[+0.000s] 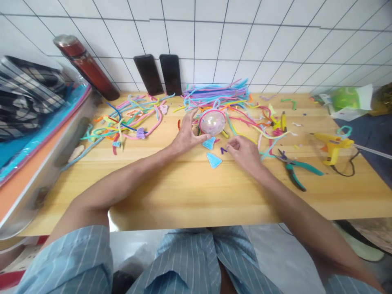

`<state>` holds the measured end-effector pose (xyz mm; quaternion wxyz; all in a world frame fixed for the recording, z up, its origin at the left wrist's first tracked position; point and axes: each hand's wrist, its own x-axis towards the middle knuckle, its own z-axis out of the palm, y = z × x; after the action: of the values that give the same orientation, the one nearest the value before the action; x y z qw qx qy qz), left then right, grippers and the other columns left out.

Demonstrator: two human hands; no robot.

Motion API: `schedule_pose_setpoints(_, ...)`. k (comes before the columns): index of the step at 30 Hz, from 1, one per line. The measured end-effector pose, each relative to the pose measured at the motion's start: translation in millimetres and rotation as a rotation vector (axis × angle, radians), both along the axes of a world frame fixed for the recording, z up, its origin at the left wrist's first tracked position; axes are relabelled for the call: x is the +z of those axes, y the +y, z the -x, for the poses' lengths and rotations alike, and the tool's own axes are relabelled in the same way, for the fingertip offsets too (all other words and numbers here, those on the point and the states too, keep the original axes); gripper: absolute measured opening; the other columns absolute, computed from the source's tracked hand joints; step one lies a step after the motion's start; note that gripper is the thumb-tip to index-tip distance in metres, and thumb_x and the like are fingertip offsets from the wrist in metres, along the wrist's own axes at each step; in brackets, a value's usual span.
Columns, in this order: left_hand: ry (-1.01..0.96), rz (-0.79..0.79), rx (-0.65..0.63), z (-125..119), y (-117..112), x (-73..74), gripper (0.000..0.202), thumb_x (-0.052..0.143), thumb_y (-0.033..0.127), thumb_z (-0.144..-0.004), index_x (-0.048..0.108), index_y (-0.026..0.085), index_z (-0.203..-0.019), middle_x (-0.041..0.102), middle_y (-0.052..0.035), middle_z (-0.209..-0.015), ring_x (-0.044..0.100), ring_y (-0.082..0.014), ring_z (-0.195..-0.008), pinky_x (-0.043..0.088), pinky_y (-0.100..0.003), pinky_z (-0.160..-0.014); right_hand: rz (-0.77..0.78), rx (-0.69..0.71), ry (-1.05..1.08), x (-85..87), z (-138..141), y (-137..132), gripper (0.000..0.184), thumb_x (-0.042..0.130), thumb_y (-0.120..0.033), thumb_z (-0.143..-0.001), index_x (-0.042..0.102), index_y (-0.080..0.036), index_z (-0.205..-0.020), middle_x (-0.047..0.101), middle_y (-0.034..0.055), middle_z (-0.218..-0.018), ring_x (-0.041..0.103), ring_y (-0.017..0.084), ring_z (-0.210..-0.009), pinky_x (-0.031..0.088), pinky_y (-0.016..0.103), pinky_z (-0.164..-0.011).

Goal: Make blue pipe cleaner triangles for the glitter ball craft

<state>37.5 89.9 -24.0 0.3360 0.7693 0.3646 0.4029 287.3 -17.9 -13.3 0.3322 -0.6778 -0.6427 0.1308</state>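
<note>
My left hand [187,136] rests on the wooden table [190,192] with fingers spread, its fingertips beside a clear iridescent ball [212,122] ringed with pink pipe cleaner. Its thumb lies next to a light blue pipe-cleaner triangle [209,143]. My right hand [243,152] is pinched on a small dark purple piece [223,150] on the table. A second blue triangle [213,159] lies between the two hands. Many coloured pipe cleaners [220,96] are heaped behind the ball.
Teal-handled pliers [294,168] and a yellow glue gun [333,145] lie to the right. More pipe cleaners [128,118] sprawl at the left. Two dark phones [161,74] and a red flask [85,67] lean on the tiled wall. A metal case [45,151] stands at the left.
</note>
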Motion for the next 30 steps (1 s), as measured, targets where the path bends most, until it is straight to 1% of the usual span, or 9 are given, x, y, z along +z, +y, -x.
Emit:
schedule_pose_setpoints(3,-0.007,0.041,-0.067,-8,18,-9.0,0.114,0.098,0.053,-0.073,0.04,0.022,-0.166,0.033,-0.0245,-0.18,0.04,-0.0427,-0.164,0.041,-0.058,-0.132,-0.1,0.036,0.087,6.3,0,12,0.021,0.075,-0.024,-0.084,0.077,-0.024,-0.105,0.083,0.0061,-0.103,0.075,0.024,-0.088,0.06,0.042,-0.088)
schedule_pose_setpoints(7,-0.037,-0.001,-0.133,-16,28,-16.0,0.112,0.098,0.051,-0.071,0.044,0.018,-0.163,0.041,-0.0256,-0.176,0.036,-0.0438,-0.169,0.029,-0.059,-0.14,-0.156,0.085,0.163,7.7,6,32,0.036,0.075,-0.024,-0.085,0.075,-0.025,-0.12,0.083,0.0083,-0.121,0.077,0.027,-0.106,0.061,0.046,-0.099)
schedule_pose_setpoints(11,-0.097,-0.023,-0.151,-18,32,-17.3,0.104,0.092,0.061,-0.078,0.046,0.018,-0.161,0.052,-0.0229,-0.17,0.047,-0.0404,-0.163,0.036,-0.054,-0.138,-0.177,0.104,0.22,3.3,9,44,0.037,0.071,-0.026,-0.088,0.073,-0.025,-0.124,0.082,0.009,-0.125,0.077,0.027,-0.107,0.062,0.047,-0.097)
schedule_pose_setpoints(16,-0.08,-0.027,-0.131,-18,33,-21.0,0.105,0.092,0.071,-0.075,0.047,0.025,-0.159,0.059,-0.0186,-0.163,0.058,-0.0414,-0.153,0.048,-0.058,-0.13,-0.181,0.117,0.267,2.0,5,48,0.037,0.07,-0.031,-0.089,0.074,-0.026,-0.125,0.082,0.0087,-0.126,0.077,0.028,-0.107,0.063,0.046,-0.09)
schedule_pose_setpoints(19,-0.095,-0.036,-0.118,-20,34,-24.3,0.107,0.091,0.076,-0.075,0.048,0.024,-0.157,0.061,-0.0199,-0.161,0.061,-0.0418,-0.15,0.05,-0.059,-0.128,-0.157,0.092,0.226,8.6,-6,42,0.032,0.071,-0.03,-0.088,0.076,-0.027,-0.119,0.083,0.0073,-0.123,0.078,0.029,-0.107,0.063,0.047,-0.09)
schedule_pose_setpoints(23,-0.087,-0.041,-0.113,-20,34,-26.6,0.109,0.09,0.078,-0.075,0.047,0.022,-0.158,0.061,-0.0215,-0.16,0.061,-0.0421,-0.149,0.05,-0.06,-0.128,-0.057,0.096,0.084,23.5,-24,18,0.014,0.073,-0.029,-0.091,0.079,-0.028,-0.103,0.084,0.0049,-0.103,0.078,0.028,-0.093,0.063,0.046,-0.087)
schedule_pose_setpoints(25,-0.082,-0.042,-0.12,-19,35,-27.1,0.109,0.09,0.079,-0.074,0.047,0.024,-0.158,0.062,-0.0207,-0.161,0.06,-0.0429,-0.151,0.049,-0.061,-0.128,0.023,0.115,0.014,28.0,-28,4,0.01,0.072,-0.027,-0.092,0.079,-0.027,-0.099,0.083,0.0052,-0.096,0.078,0.027,-0.088,0.062,0.044,-0.084)
schedule_pose_setpoints(28,-0.08,-0.053,-0.14,-17,38,-29.4,0.11,0.091,0.079,-0.074,0.046,0.027,-0.159,0.06,-0.0199,-0.163,0.056,-0.0447,-0.154,0.047,-0.063,-0.13,0.142,0.138,-0.089,27.4,-26,-10,0.01,0.071,-0.022,-0.092,0.079,-0.024,-0.097,0.084,0.0072,-0.098,0.078,0.026,-0.089,0.059,0.041,-0.084)
schedule_pose_setpoints(30,-0.075,-0.076,-0.148,-16,41,-32.4,0.112,0.091,0.08,-0.073,0.045,0.027,-0.161,0.057,-0.0207,-0.166,0.053,-0.0459,-0.157,0.044,-0.066,-0.132,0.205,0.154,-0.159,24.6,-19,-12,0.009,0.071,-0.02,-0.093,0.079,-0.023,-0.096,0.084,0.0086,-0.1,0.078,0.026,-0.091,0.057,0.04,-0.084)
